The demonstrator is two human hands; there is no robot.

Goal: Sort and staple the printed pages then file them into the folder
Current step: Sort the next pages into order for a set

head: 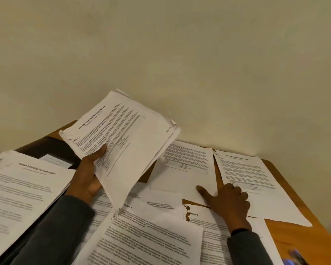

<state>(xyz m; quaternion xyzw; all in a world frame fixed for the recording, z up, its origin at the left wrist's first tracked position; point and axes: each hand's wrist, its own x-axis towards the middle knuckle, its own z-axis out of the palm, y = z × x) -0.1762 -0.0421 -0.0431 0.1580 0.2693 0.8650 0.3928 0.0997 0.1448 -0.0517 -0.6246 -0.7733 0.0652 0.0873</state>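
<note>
My left hand (pixel 88 175) grips a sheaf of printed pages (pixel 126 136) lifted off the table, thumb on the top sheet titled "Sample Internship Documentation". My right hand (pixel 225 199) rests on the loose sheets at centre right, thumb stretched onto a half-blank page (pixel 185 169), fingers curled on the paper; whether they pinch a sheet is unclear. More printed pages lie spread around: one at the right (pixel 256 180), a stack at the left (pixel 21 190), several overlapping near me (pixel 147 232). A dark folder (pixel 52 148) lies at the back left, partly under the papers.
The wooden table (pixel 302 234) shows bare at the right edge and ends against a plain cream wall (pixel 180 54). A blurred blue and dark object (pixel 294 259) sits at the bottom right corner. A torn brown-stained sheet corner (pixel 187 211) lies near my right hand.
</note>
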